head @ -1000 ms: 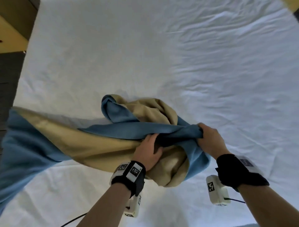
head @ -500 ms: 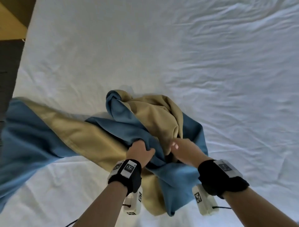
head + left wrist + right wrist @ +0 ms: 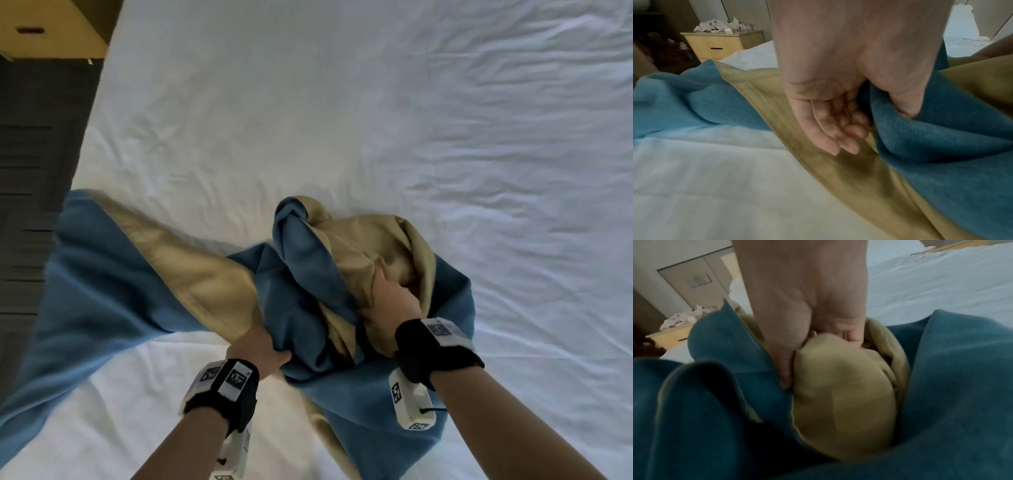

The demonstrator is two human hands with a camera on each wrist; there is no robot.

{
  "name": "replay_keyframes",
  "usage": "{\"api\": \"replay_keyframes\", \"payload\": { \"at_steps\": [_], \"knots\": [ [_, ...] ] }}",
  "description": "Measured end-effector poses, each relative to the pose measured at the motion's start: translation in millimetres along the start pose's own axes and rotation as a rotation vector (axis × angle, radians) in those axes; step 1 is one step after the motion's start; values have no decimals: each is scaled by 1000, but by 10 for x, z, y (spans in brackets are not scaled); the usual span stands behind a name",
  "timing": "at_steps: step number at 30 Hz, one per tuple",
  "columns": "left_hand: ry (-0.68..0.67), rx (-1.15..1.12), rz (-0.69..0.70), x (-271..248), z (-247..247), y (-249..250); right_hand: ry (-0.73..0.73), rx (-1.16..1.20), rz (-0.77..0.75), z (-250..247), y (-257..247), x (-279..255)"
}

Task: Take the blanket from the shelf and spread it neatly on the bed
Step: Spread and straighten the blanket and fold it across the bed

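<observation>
A blanket (image 3: 102,281), blue on one side and tan on the other, lies bunched on the white bed (image 3: 342,120). One long part trails off the bed's left edge. My left hand (image 3: 262,346) pinches a blue fold at the near side of the bunch. In the left wrist view the left hand (image 3: 838,129) has its thumb sunk in the blue cloth (image 3: 941,146) and its fingers under it by the tan band. My right hand (image 3: 394,301) digs into the tan folds at the middle. In the right wrist view the right hand (image 3: 797,321) grips tan cloth (image 3: 838,394).
Wrinkled white sheet stretches far ahead and to the right. A light wooden nightstand (image 3: 51,31) stands beyond the bed's left corner, and its top (image 3: 719,45) carries clutter. Dark floor (image 3: 34,171) runs along the bed's left side.
My right hand let go of the blue twist on the right and moved into the tan folds at the middle. My left hand pulled the blue fold nearer to me.
</observation>
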State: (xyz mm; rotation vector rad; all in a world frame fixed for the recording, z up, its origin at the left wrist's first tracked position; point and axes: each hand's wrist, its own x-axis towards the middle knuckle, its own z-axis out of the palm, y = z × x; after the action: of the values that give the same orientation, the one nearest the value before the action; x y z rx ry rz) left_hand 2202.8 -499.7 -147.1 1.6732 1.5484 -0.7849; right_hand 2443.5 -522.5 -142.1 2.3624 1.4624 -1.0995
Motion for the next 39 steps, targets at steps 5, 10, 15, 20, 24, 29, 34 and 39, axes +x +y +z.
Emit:
{"api": "replay_keyframes", "payload": {
  "at_steps": [5,10,15,20,24,29,34,39],
  "knots": [
    [150,-143,106,-11,-12,234,151,56,-95,56,236,-28],
    [454,-355,152,-177,-98,741,280,286,-121,-295,683,-70],
    [588,-359,287,-307,-95,1611,428,533,-39,-830,1700,-128],
    [488,-420,348,-457,303,2743,623,649,205,-1183,3291,-448],
    [358,-279,415,-538,720,3521,300,754,579,-1175,4506,-680],
    [242,-141,508,-569,1119,4094,318,492,550,-1113,5179,-845],
    [217,21,498,-464,1327,4314,493,-132,7,-1149,4945,-684],
    [207,66,503,-297,1392,4380,289,-386,-211,-986,4615,-498]
  ]
}}
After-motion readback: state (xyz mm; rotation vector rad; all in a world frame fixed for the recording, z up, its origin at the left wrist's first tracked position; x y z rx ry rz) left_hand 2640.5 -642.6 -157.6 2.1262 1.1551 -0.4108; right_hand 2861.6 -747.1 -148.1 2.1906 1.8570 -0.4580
